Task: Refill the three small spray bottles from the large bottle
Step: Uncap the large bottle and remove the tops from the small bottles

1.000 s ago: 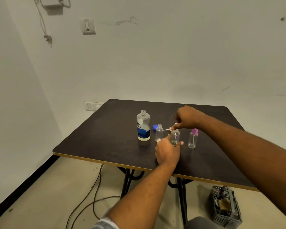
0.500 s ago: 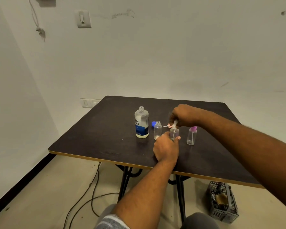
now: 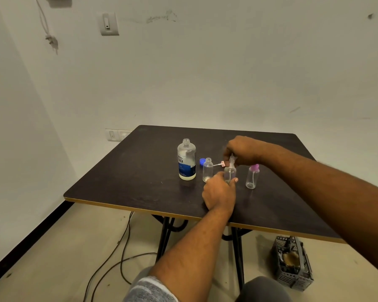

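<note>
One large clear blue-labelled bottle [image 3: 186, 162] is seen uncapped, leftmost on the dark surface [image 3: 129, 182]. Three small clear spray bottles are counted: the first bottle [image 3: 207, 170] open, the middle bottle [image 3: 230, 173] wrapped by curled fingers of the left hand [image 3: 219, 192], its sprayer [image 3: 232, 159] pinched by fingers of the right hand [image 3: 243, 149], the third bottle [image 3: 252, 177] pink-capped.

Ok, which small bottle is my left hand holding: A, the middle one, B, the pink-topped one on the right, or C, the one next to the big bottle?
A: the left hand grips the middle small bottle while the right hand pinches its sprayer top.
</note>
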